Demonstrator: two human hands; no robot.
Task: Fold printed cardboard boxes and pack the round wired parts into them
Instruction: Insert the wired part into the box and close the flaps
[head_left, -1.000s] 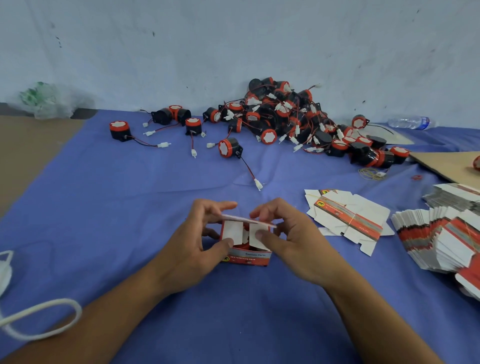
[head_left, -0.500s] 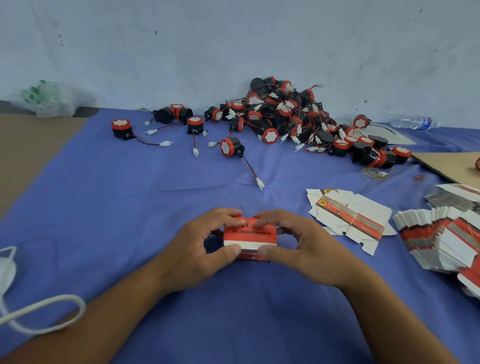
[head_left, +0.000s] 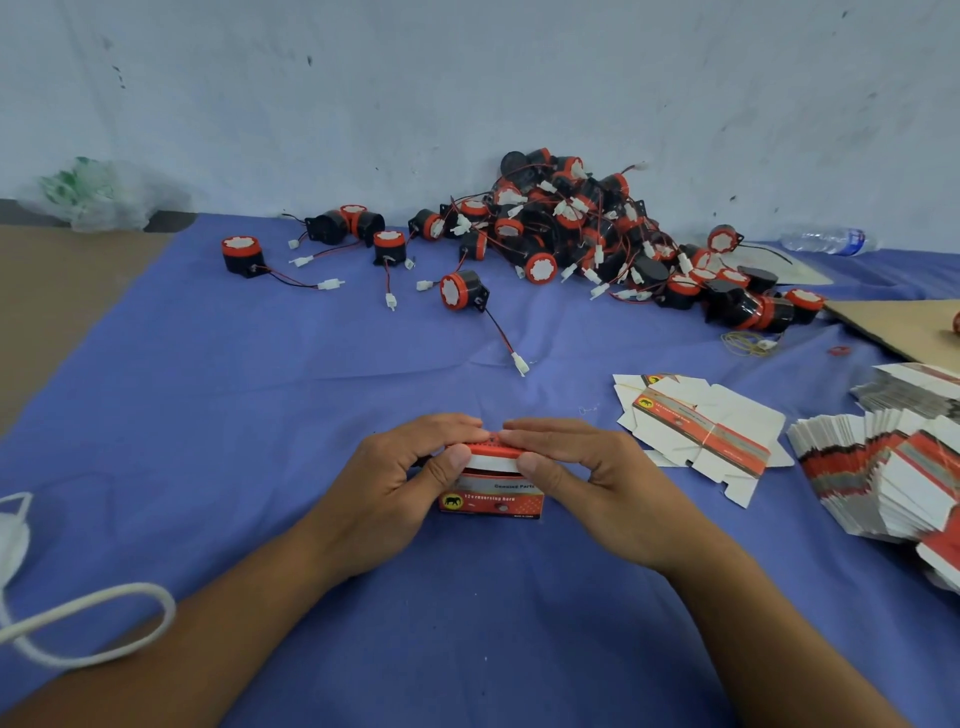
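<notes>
A small red and white printed box (head_left: 492, 496) stands on the blue cloth (head_left: 260, 415) in front of me. My left hand (head_left: 400, 483) grips its left side, thumb on the white lid flap. My right hand (head_left: 587, 478) grips the right side, thumb on the same flap, fingers laid over the top. A pile of round black and red wired parts (head_left: 587, 234) lies at the back by the wall. One loose part (head_left: 460, 291) with a red wire lies nearest the box.
Flat unfolded boxes (head_left: 701, 431) lie right of my hands, and a fanned stack of them (head_left: 893, 467) fills the right edge. A white cord (head_left: 88, 623) loops at the left. A plastic bottle (head_left: 826, 241) and brown cardboard (head_left: 893, 325) sit at the back right.
The box was open at the top with its side flaps showing. Both hands turned it and folded the lid down; its printed front now faces me.
</notes>
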